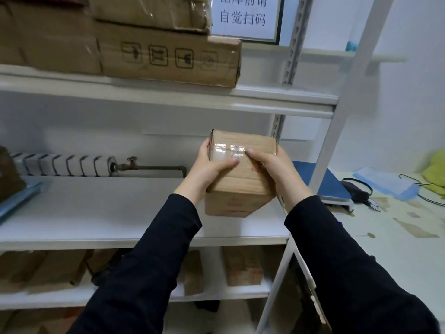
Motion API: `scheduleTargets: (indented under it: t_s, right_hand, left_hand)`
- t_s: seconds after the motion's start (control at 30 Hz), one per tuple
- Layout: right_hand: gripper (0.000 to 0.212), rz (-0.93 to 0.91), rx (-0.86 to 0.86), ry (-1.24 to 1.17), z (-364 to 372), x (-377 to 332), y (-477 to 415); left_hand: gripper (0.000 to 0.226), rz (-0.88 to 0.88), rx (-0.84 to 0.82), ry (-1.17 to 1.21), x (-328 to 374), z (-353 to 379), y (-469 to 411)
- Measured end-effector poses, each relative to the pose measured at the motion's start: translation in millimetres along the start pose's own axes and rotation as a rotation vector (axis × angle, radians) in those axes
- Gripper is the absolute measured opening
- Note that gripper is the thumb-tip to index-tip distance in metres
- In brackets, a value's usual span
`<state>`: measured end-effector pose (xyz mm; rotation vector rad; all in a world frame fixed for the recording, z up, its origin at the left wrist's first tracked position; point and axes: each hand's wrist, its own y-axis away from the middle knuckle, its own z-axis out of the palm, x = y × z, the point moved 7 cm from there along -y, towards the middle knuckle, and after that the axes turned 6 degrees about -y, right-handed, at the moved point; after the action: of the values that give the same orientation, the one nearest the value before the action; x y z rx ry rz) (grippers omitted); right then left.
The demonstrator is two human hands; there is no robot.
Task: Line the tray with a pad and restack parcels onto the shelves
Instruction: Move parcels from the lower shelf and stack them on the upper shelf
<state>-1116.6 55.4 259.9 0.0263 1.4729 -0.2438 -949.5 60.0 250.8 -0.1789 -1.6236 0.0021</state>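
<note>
Fingers (227, 163) of left hand (207, 169) and right hand (277, 171) curl round a taped box (240, 186) mid-frame, long axis pointing away over the shelf (96, 213)

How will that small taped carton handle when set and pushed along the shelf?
Likely stiff: the carton keeps square edges between the left hand and right hand. Its flat faces should sit steady, not roll. The glossy tape looks slick.

Both my arms reach forward, dark sleeves (156, 249) down to the wrists. Left hand (209, 168) grips the parcel (240, 186) on its left side, right hand (277, 169) on its right. Both thumbs lie across the top, tips close together.
</note>
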Motion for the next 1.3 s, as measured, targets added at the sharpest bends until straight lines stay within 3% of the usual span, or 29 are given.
scheduleTargets:
  t_s: [0.33,0.43,0.6,0.73,0.83,1.2,1.3]
  right_hand:
    - [0.032,-0.054,-0.124,0.097,66,-90,87]
    - [0.034,-0.087,-0.172,0.046,87,-118,110]
    - [0.049,-0.186,-0.277,-0.065,110,-166,140]
    - [0.041,-0.316,-0.317,-0.2,116,-202,158]
    - [0.055,-0.376,-0.316,-0.26,118,-220,168]
    - [0.061,-0.488,-0.369,-0.312,119,-259,179]
    - [0.052,-0.53,-0.353,-0.331,118,-271,185]
  left_hand:
    - [0.068,0.007,0.008,-0.025,83,-68,90]
    - [0.062,0.088,0.08,-0.076,117,-91,119]
    - [0.112,0.257,0.239,-0.261,177,-112,163]
    - [0.1,0.388,0.368,-0.434,218,-119,196]
    - [0.098,0.484,0.434,-0.478,239,-119,214]
    - [0.094,0.569,0.471,-0.521,280,-112,243]
    - [0.092,0.609,0.511,-0.551,291,-114,248]
